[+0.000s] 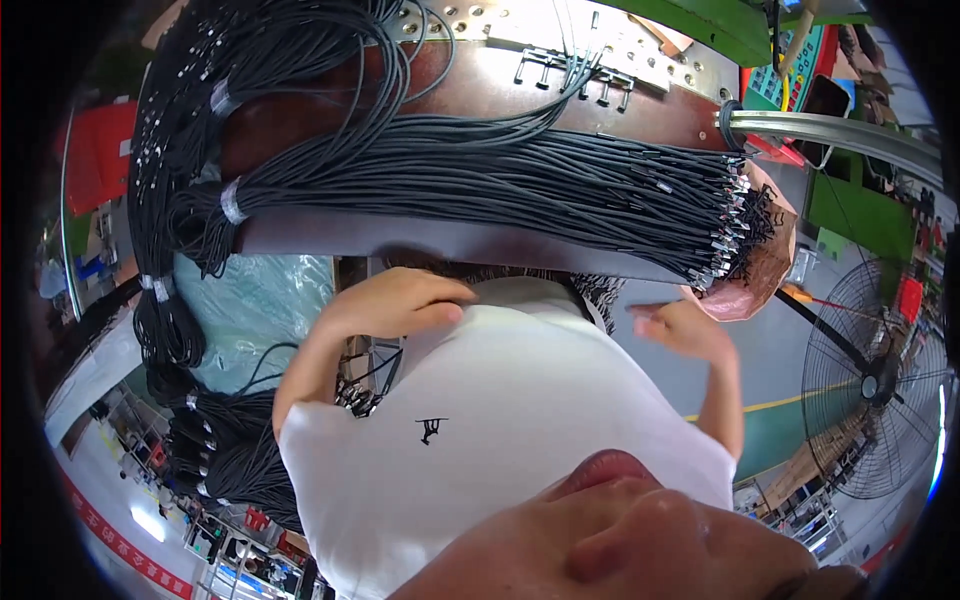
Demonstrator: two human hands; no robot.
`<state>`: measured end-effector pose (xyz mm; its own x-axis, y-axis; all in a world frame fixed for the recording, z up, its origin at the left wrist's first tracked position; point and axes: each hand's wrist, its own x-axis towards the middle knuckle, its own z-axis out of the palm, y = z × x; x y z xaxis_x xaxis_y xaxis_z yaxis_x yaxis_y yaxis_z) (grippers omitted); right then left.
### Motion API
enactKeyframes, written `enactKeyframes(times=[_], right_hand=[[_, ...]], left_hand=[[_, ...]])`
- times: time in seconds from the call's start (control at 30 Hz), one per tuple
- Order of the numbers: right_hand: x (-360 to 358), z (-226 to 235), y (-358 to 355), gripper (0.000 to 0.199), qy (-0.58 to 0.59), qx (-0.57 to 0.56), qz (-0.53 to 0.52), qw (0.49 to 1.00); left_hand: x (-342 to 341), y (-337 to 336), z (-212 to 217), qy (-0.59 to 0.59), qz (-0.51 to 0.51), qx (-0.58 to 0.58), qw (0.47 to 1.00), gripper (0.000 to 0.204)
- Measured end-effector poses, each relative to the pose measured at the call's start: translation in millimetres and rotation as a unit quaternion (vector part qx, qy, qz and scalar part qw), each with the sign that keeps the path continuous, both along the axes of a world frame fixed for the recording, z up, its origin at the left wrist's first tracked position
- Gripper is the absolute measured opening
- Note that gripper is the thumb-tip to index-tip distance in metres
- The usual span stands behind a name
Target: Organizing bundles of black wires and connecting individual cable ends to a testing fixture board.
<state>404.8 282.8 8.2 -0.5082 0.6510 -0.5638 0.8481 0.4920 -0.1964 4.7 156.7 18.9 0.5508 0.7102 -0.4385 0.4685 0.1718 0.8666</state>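
Observation:
My left hand (415,302) is in front of my body, just below the table's near edge, with fingers stretched toward the right and nothing visible in them. On the other side, my right hand (688,328) points inward, slightly blurred, its fingers apart and no object showing in it. Both hands are clear of the thick bundle of black cables (480,175) that lies across the brown table (480,75). Silvery connectors (728,225) sit at the bundle's right end, close above my right hand. A pale tie (232,202) wraps the bundle's left part.
More black cables (290,40) heap at the far left and hang over the edge. A metal plate with small black clamps (570,75) stands at the back. Right of the table are a pink bag (775,265) and a large fan (868,385). Greenish plastic wrap (255,310) lies at left.

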Motion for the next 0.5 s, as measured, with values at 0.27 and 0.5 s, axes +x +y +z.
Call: enactKeyframes(times=[0.27, 0.5], right_hand=[[-152.0, -19.5, 165.3, 0.043, 0.233, 0.488, 0.209, 0.815], [-127.9, -2.0, 149.3, 0.023, 0.343, 0.256, 0.000, 0.904]], left_hand=[[100.8, 126.4, 21.5, 0.244, 0.084, 0.558, 0.788, 0.055], [68.6, 148.4, -5.4, 0.238, 0.083, 0.550, 0.796, 0.022]])
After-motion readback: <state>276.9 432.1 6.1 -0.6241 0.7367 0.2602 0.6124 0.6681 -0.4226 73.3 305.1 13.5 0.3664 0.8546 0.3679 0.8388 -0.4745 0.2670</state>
